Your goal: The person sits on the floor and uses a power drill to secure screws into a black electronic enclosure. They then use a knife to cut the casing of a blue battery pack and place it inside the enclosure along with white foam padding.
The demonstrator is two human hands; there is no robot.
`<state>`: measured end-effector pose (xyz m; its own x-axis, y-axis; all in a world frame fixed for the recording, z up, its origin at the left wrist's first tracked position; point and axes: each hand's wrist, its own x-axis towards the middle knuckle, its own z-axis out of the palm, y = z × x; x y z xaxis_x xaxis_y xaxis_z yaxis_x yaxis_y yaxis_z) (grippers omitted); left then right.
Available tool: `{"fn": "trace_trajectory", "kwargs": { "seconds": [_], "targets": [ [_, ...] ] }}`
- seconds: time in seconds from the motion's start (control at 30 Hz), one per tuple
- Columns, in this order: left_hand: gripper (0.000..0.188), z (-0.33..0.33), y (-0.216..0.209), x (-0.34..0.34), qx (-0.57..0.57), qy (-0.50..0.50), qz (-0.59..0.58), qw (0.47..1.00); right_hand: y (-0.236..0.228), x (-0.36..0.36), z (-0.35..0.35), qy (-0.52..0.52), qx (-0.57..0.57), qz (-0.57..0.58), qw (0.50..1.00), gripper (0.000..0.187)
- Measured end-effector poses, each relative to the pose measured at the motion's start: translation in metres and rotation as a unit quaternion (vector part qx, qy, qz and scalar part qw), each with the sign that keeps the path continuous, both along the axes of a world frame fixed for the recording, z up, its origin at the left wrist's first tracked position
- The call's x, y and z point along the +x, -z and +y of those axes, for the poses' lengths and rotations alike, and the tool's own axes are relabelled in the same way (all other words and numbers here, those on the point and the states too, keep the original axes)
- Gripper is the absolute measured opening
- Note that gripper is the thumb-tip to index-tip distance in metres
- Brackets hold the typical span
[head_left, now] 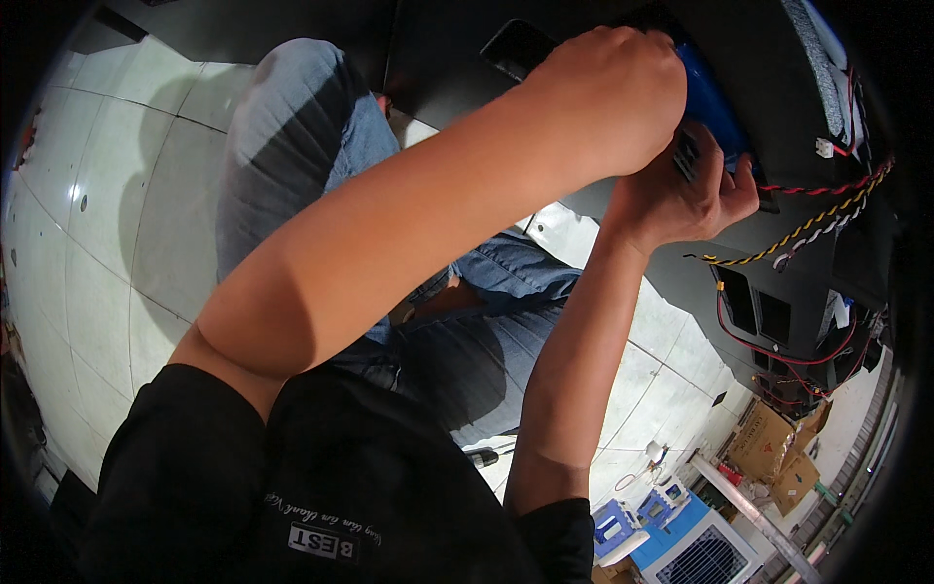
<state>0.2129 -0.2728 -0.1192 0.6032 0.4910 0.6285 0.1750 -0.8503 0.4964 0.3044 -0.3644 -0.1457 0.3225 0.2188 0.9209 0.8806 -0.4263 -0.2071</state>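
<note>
My left hand reaches across to a black panel and lies against a smooth blue piece. Its knuckles are bent and the hand is closed; the fingertips and whatever they grip are hidden behind it. Just below, my right hand curls its fingers at the lower end of the blue piece. A small black part with pale stripes shows within the right hand's grasp, mostly covered. Close to the right fingertips, a twisted red and black wire runs off to the right.
Twisted yellow and black wires and a white connector hang near the hands. Rectangular openings cut the black housing. My bent legs in jeans rest on the tiled floor. Cardboard boxes and a blue-and-white unit stand lower right.
</note>
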Motion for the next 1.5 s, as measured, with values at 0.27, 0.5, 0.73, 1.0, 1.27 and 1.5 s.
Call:
{"fn": "trace_trajectory", "kwargs": {
  "seconds": [0.27,0.5,0.73,1.0,1.27,1.5],
  "targets": [
    [0.056,-0.075,0.044,-0.088,-0.142,0.132,-0.035,0.980,0.007,0.004,0.002,-0.008,0.016,-0.014,1.000,0.023],
    [0.045,-0.076,0.109,-0.179,-0.229,0.185,0.310,0.904,0.006,0.005,-0.013,0.013,-0.014,-0.010,1.000,0.025],
    [0.043,0.008,0.098,-0.224,-0.060,-0.049,0.274,0.959,0.006,-0.009,-0.040,-0.044,-0.011,0.055,0.997,0.024],
    [0.055,0.082,0.129,-0.239,0.020,-0.148,0.254,0.956,-0.004,-0.036,-0.022,-0.152,-0.125,0.079,0.977,0.041],
    [0.055,0.075,0.125,-0.234,-0.007,-0.174,0.261,0.949,-0.032,-0.057,0.001,-0.002,-0.317,0.108,0.942,0.069],
    [0.055,0.075,0.127,-0.234,-0.001,-0.180,0.254,0.950,-0.028,-0.041,0.001,-0.048,-0.316,0.082,0.944,0.079]
  ]
}}
